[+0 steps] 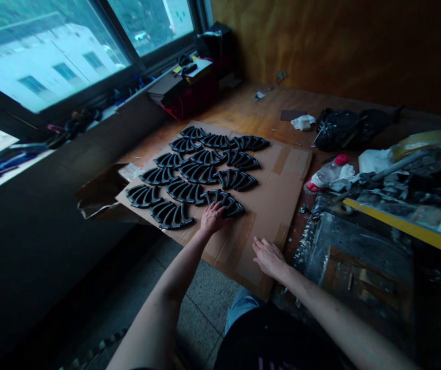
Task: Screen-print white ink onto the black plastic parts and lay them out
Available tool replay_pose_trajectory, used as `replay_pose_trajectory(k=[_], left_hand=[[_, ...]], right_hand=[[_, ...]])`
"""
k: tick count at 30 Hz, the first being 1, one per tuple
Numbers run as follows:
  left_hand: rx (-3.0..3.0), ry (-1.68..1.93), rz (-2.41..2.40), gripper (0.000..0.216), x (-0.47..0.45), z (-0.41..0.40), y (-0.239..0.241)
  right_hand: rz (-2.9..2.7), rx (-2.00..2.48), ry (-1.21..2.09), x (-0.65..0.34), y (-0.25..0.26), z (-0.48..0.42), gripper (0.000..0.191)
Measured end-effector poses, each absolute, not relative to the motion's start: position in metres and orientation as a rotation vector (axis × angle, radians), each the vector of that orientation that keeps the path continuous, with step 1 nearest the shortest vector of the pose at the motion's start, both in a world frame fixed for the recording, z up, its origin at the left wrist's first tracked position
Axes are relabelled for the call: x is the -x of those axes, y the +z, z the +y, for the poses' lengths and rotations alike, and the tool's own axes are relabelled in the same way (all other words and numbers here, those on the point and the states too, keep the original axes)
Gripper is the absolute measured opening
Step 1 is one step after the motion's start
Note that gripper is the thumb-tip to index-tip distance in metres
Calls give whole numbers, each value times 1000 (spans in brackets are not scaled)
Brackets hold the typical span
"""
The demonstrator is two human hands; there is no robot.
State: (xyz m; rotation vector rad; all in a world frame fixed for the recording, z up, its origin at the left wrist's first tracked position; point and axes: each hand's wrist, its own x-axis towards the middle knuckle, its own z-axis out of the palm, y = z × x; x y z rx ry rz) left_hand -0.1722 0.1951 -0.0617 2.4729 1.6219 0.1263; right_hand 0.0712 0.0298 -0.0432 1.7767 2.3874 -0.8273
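Black fan-shaped slatted parts lie in rows across a flat cardboard sheet. My left hand is at the near right end of these rows, with its fingers bent over the edge of one black fan-shaped part. That part lies on the sheet beside its neighbours, and its near left side is partly hidden by my fingers. My right hand rests near the sheet's right front edge, over the brown tape. Its fingers are stretched out, holding nothing.
A wooden table carries the sheet, which overhangs its front. On the right are a red-capped bottle, a black bag, a yellow-edged shelf and a dirty dark plate. A red box stands by the window.
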Motion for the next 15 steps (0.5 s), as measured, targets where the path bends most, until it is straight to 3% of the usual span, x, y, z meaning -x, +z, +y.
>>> replay_pose_trajectory(k=[6,11,15], left_hand=[[-2396,119,1756,63,157,191,-58],[-2278,56,1935,71,139,191,-55],[-2246,93,1980,84,125,184,-57]], right_hand=[[2444,-1856,-872,-76,-60,24,53],[2572,-1790,-935,-82,-36,16,30],[2818,-1942,-695,-125,-5,-9,25]])
